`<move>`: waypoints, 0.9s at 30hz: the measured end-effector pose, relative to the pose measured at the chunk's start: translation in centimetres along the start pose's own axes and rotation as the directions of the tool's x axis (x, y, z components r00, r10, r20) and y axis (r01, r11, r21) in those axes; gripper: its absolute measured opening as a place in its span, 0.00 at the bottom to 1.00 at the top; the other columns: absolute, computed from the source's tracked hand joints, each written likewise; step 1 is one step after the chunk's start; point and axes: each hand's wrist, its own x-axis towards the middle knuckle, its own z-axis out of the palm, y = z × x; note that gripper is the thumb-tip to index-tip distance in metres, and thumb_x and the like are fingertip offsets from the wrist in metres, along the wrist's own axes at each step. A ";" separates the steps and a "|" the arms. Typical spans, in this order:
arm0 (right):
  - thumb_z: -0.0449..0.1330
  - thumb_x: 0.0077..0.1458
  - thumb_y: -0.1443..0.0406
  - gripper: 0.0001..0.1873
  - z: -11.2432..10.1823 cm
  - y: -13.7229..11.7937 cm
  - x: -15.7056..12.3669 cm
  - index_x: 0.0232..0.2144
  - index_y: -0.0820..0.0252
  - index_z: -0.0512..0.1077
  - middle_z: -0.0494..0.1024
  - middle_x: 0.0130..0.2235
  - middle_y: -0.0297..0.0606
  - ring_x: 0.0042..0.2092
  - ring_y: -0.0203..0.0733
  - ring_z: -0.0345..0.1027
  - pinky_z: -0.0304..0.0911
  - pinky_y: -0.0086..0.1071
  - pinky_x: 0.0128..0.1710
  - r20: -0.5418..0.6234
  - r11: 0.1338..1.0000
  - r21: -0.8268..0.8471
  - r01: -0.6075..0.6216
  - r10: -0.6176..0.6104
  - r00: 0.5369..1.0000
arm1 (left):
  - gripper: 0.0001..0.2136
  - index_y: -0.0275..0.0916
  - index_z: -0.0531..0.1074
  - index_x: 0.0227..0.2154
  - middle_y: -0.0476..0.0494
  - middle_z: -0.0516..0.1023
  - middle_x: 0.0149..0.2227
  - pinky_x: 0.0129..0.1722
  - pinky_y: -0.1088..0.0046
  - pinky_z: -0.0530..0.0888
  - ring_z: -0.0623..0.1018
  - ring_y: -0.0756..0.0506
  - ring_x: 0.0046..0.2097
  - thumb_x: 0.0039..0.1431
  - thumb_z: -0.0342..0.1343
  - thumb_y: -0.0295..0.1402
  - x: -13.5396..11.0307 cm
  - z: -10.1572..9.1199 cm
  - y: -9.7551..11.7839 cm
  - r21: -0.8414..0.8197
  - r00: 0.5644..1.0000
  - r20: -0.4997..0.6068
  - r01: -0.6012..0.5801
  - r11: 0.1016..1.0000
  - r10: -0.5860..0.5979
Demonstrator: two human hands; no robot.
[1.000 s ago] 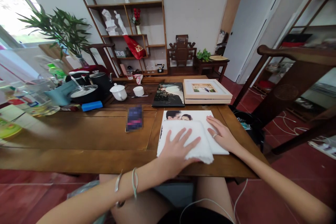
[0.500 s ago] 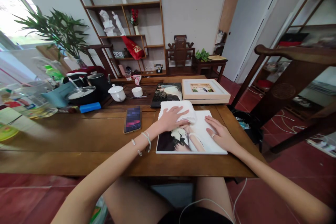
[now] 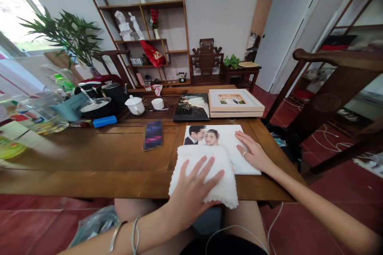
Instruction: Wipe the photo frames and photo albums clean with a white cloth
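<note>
A white cloth point(image 3: 206, 152) lies over the lower part of a photo panel point(image 3: 225, 133) and hangs past its near edge. My left hand point(image 3: 196, 185) rests flat on the cloth, fingers spread. At the panel's right side, my right hand point(image 3: 253, 152) lies flat with fingers stretched out, touching its surface. The panel shows a couple, and its lower picture is hidden under the cloth and hand. Just beyond it are a dark photo album point(image 3: 191, 107) and a light-framed picture point(image 3: 235, 108).
A phone point(image 3: 153, 135) lies left of the panel on the wooden table point(image 3: 89, 151). Farther left are a blue box point(image 3: 104, 121), a white lidded cup point(image 3: 134, 105), a dark kettle point(image 3: 113, 93) and bottles. A wooden chair point(image 3: 332, 87) stands at the right.
My left hand has moved the cloth from the panel's upper part toward me, over its near edge. The couple's heads now show. My right hand has stayed on the panel.
</note>
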 end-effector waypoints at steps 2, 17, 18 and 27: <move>0.54 0.60 0.57 0.23 0.0 -0.1 0.0 0.56 0.53 0.68 0.67 0.61 0.42 0.64 0.51 0.57 0.51 0.53 0.64 0.001 1.000 -0.005 0.000 0.000 1.000 | 0.31 0.57 0.49 0.66 0.46 0.53 0.68 0.60 0.52 0.59 0.59 0.36 0.65 0.62 0.48 0.54 0.7 -0.1 -0.9 -0.033 1.000 0.007 0.010 0.999 -0.009; 0.54 0.59 0.58 0.22 0.0 -0.1 0.1 0.55 0.53 0.69 0.67 0.61 0.43 0.63 0.52 0.58 0.52 0.54 0.64 -0.007 1.000 0.010 0.000 0.000 1.000 | 0.28 0.47 0.54 0.65 0.42 0.56 0.67 0.62 0.62 0.58 0.59 0.40 0.65 0.67 0.39 0.53 11.4 2.6 -13.4 -0.206 0.993 0.097 0.081 0.975 -0.062; 0.54 0.59 0.58 0.22 0.0 -0.1 0.1 0.55 0.53 0.69 0.67 0.61 0.43 0.63 0.52 0.58 0.52 0.54 0.64 -0.008 1.000 0.007 0.000 0.000 1.000 | 0.29 0.46 0.54 0.65 0.42 0.56 0.67 0.61 0.62 0.59 0.60 0.40 0.65 0.66 0.40 0.54 11.4 2.7 -13.4 -0.205 0.994 0.092 0.075 0.976 -0.058; 0.54 0.59 0.58 0.22 0.0 -0.1 0.1 0.55 0.54 0.69 0.68 0.61 0.44 0.63 0.52 0.58 0.51 0.53 0.64 -0.009 1.000 -0.012 -0.001 0.001 1.000 | 0.26 0.52 0.52 0.65 0.45 0.49 0.69 0.61 0.51 0.58 0.52 0.38 0.68 0.67 0.42 0.51 7.5 1.9 -8.9 -0.070 0.993 0.101 0.073 0.995 -0.066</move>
